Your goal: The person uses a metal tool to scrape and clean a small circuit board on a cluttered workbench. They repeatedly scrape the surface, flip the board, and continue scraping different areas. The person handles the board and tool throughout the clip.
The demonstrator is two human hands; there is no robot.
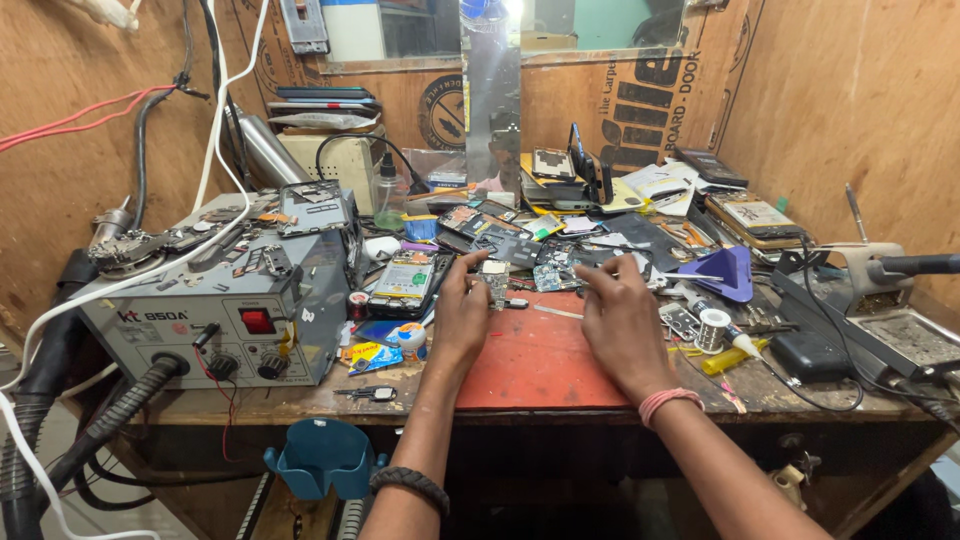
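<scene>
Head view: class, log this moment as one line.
left hand: on small circuit board | right hand: fingers pinched, contents unclear | surface: red mat

Wooden bench [560, 400]: red mat [545, 365], grey rework station [215, 300], solder spool [712, 328].

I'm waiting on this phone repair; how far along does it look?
Done: an opened phone lies uncovered beside the mat. In hand: the left hand holds a small circuit board over the red mat; the right hand pinches something thin. Left: boards lie loose, nothing reassembled.

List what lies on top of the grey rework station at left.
On the grey rework station: an opened phone, loose metal parts and a white cable. Whatever lies beneath them is covered.
</scene>
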